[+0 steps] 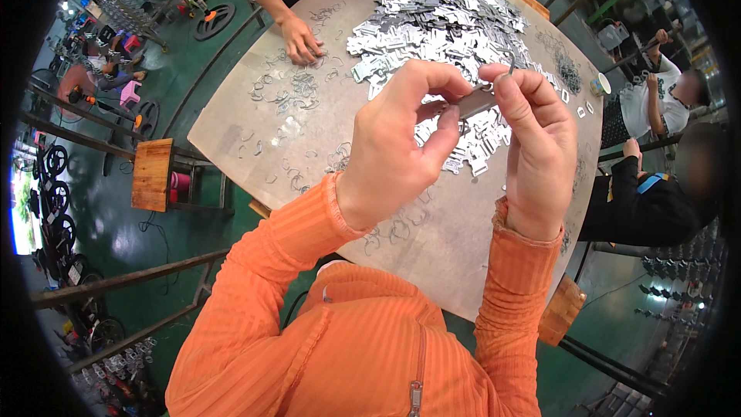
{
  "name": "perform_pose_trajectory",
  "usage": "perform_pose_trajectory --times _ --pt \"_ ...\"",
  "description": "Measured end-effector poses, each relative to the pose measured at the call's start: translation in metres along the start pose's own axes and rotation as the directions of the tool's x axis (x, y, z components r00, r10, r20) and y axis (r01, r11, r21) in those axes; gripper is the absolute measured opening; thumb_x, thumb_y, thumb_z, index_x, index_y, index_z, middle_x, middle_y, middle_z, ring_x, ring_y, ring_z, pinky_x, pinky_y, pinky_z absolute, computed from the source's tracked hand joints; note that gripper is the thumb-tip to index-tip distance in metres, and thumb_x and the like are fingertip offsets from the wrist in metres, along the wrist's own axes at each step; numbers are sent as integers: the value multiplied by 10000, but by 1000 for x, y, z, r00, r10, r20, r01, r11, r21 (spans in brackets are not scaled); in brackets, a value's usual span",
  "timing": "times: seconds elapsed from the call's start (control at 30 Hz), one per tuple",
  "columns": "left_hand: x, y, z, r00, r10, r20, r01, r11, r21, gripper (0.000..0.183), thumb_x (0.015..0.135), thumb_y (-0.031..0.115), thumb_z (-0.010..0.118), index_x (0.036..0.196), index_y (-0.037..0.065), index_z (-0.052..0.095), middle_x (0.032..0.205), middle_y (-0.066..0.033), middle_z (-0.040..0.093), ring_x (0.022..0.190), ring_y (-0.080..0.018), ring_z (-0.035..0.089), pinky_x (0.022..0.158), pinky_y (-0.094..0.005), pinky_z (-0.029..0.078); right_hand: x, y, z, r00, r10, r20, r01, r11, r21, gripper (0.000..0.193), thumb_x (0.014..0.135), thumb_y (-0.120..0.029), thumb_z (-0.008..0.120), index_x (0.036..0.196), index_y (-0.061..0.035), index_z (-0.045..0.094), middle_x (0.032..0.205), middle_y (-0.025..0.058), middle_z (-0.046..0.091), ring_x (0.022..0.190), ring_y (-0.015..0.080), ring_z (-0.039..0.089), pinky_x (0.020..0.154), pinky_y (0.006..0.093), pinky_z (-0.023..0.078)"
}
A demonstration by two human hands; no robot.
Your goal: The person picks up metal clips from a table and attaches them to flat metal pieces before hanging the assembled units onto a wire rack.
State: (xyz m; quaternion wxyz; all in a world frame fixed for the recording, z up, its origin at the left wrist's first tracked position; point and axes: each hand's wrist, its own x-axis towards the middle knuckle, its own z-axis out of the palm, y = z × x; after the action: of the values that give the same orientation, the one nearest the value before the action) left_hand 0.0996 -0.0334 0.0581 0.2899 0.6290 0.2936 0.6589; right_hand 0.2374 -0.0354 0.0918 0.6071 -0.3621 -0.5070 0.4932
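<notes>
Above the table, my left hand (401,143) pinches a small flat grey metal plate (477,102) between thumb and fingers. At the plate's other end is my right hand (540,143), its thumb and forefinger closed on a thin bent metal wire (511,60) whose hooked tip sticks up. The wire's lower part meets the plate, but my fingers hide how they join. Behind both hands lies a large heap of flat metal plates (417,35) with cut-outs, silver and dark grey.
Loose bent wires (285,89) lie scattered over the brown tabletop (231,120). Across the table, a co-worker's hand (299,40) touches some wires. More people sit at the right, near a cup (600,84). A wooden stool (153,175) stands left of the table.
</notes>
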Motion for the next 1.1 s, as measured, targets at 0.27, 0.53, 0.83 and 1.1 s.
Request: perform_pose_trajectory --times 0.27,0.53,0.83,1.1 --pt "10 -86 -31 970 -218 106 239 928 -284 210 942 46 530 1148 11 547 1027 -80 617 983 -161 613 826 -290 528 5 15 4 942 -330 -66 325 943 -76 117 859 18 665 933 18 574 995 112 649 901 146 603 821 270 483" --pt "-84 -284 -51 771 -617 159 235 506 830 347 793 250 717 1074 54 660 1076 -113 604 1070 -287 546 894 -412 460 13 14 -1 900 -433 46 436 891 -129 79 922 -36 597 983 10 576 1051 132 632 1006 184 583 973 324 407" --pt "-60 -285 -45 635 -752 177 255 421 871 385 752 177 746 1091 52 611 856 -128 696 809 -309 678 743 -412 526 9 20 -9 919 -385 88 394 910 -133 77 915 -34 603 969 11 570 1043 130 628 1002 187 574 948 325 414" --pt "69 -74 -16 948 -201 248 277 903 -328 301 850 56 693 1132 3 603 864 -41 662 768 -79 624 677 -212 495 2 21 -9 960 -280 20 279 946 -164 92 834 44 661 895 17 599 949 108 649 904 161 597 837 293 470"
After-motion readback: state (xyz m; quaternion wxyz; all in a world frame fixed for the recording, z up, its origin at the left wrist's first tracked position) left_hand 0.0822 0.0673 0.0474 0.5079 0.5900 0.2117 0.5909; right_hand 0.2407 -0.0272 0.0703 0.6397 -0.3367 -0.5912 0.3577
